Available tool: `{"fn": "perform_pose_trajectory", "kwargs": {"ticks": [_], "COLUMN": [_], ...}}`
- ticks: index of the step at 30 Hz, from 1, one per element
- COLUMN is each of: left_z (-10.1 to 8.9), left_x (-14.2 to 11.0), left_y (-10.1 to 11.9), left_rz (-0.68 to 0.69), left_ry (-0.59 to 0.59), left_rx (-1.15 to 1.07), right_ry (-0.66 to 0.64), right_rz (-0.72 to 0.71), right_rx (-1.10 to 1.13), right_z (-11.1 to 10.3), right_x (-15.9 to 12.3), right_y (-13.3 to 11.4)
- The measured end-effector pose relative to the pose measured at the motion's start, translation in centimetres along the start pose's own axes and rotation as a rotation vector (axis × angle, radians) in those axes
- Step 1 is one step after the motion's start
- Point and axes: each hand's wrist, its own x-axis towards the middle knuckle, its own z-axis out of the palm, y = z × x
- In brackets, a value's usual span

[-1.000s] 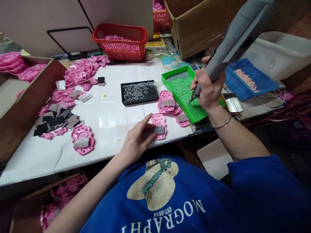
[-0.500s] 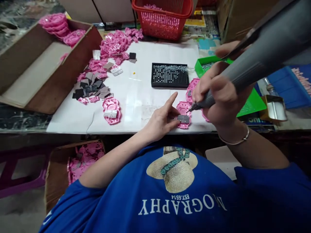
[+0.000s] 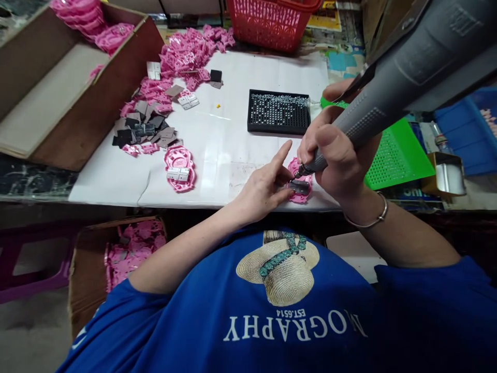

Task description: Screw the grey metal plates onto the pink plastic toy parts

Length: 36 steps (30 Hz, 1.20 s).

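Observation:
My right hand [image 3: 337, 155] is wrapped round a grey electric screwdriver [image 3: 392, 88], whose tip touches the grey plate on a pink plastic piece [image 3: 301, 186] near the table's front edge. My left hand [image 3: 266, 186] rests on the left side of that pink piece, thumb and fingers pinching its edge, forefinger stretched up. A black screw tray [image 3: 277, 111] lies just behind the hands. A green screw tray [image 3: 396, 155] sits to the right, partly hidden by the screwdriver.
Another pink piece with grey plates [image 3: 179, 168] lies to the left. Grey plates [image 3: 145, 129] and loose pink parts [image 3: 186, 57] are heaped at the back left. A brown cardboard box [image 3: 70, 98], a red basket [image 3: 272, 23], a blue tray [image 3: 466, 129] and a floor box of pink pieces [image 3: 128, 248] surround the table.
My right hand has brought the screwdriver from the green tray down and left onto the pink piece held by my left hand. The view has tilted down and shifted.

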Motion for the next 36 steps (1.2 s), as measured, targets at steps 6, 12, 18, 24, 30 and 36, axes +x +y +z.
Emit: {"fn": "perform_pose_trajectory", "kwargs": {"ticks": [6,12,18,24,30,36], "left_z": [-0.1,0.1,0.1,0.1,-0.4,-1.7], "left_x": [0.0,0.0,0.1,-0.5,-0.5,0.8], "left_y": [0.3,0.2,0.2,-0.1,0.1,-0.3], "left_rz": [-0.027,0.004,-0.023,-0.021,-0.005,0.02], "left_ry": [0.01,0.041,0.011,0.023,0.033,0.189], "left_rx": [0.009,-0.003,0.0,0.071,0.168,0.222], "right_ry": [-0.029,-0.101,-0.122,0.133,0.273,0.284], "right_rz": [-0.037,-0.031,-0.032,-0.164,-0.325,-0.345], "right_rx": [0.041,-0.052,-0.061,0.093,0.036,-0.053], "right_z": [0.2,0.3,0.2,-2.2,-7.1,-9.2], "right_x": [0.1,-0.3,-0.1,2.4,3.2,2.0], "right_y": [0.0,-0.1,0.6,-2.5,-3.7,-3.4]}}
